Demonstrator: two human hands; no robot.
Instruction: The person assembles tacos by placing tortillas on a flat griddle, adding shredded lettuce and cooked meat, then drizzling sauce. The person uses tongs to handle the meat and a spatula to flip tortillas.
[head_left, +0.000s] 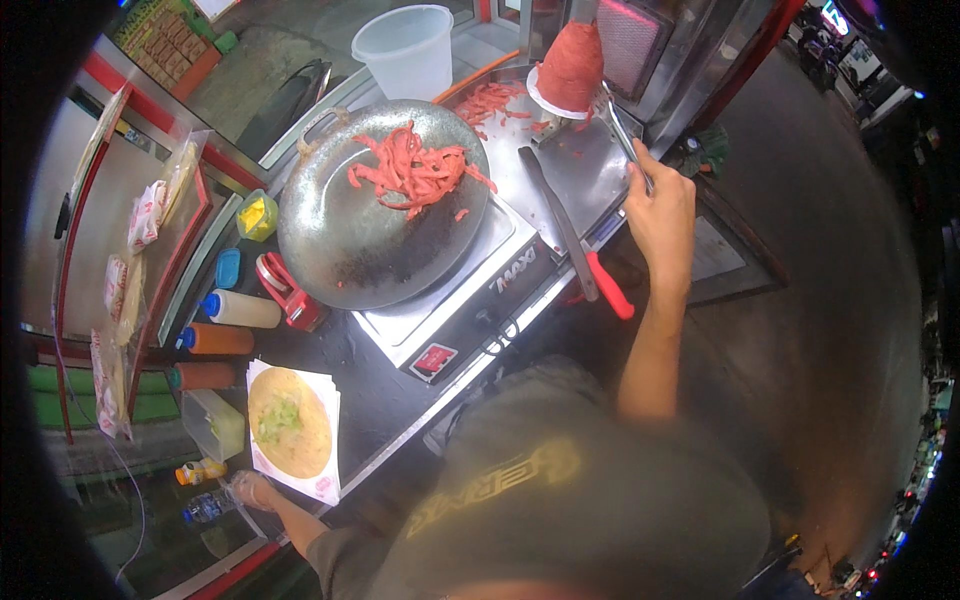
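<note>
At far left, a clear plastic bottle lies beside the left hand, which is low at the counter's edge near a corner of the white paper; its fingers are too blurred to tell whether they are apart or together, or whether they touch anything. On that paper, atop the dark counter, a round flatbread lies flat under a small heap of chopped greens. It looks light, thin and floppy, likely to sag or tear if pinched at one edge, so the paper beneath, taken at opposite sides, seems the safer hold. At center, red meat strips pile in a wide metal pan; they appear soft and slick, better gathered with a utensil than fingers. A knife rests between pan and metal tray, its stiff blade pointing away from the person and its red handle offering the sensible grip. Beyond it stands a red meat cone, probably heavy and moist. At right, the right hand has its fingers clamped around the handle of a slim metal tool, apparently stiff and light, its far end beside the cone.
</note>
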